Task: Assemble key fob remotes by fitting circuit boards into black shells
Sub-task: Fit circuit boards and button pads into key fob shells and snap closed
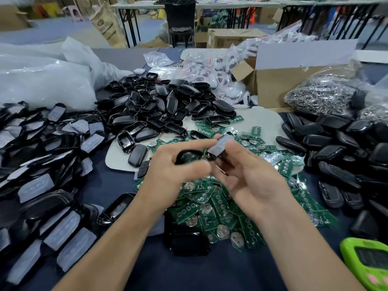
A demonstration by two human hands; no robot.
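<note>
Both hands meet above a heap of green circuit boards [212, 203] in the middle of the table. My left hand [168, 164] grips a black shell half [189, 156], thumb and fingers curled round it. My right hand [247, 175] holds a second shell piece with a grey film-covered face [220, 144], tilted up against the first; the two pieces touch. Motion blur hides whether a board sits inside. A pile of empty black shells [159, 103] lies behind the hands.
Film-covered fobs [42, 175] crowd the left side and black shells [346, 156] the right. A cardboard box [281, 80], a bag of metal rings [321, 95] and clear plastic bags [42, 80] stand at the back. A green device [367, 263] sits at the bottom right.
</note>
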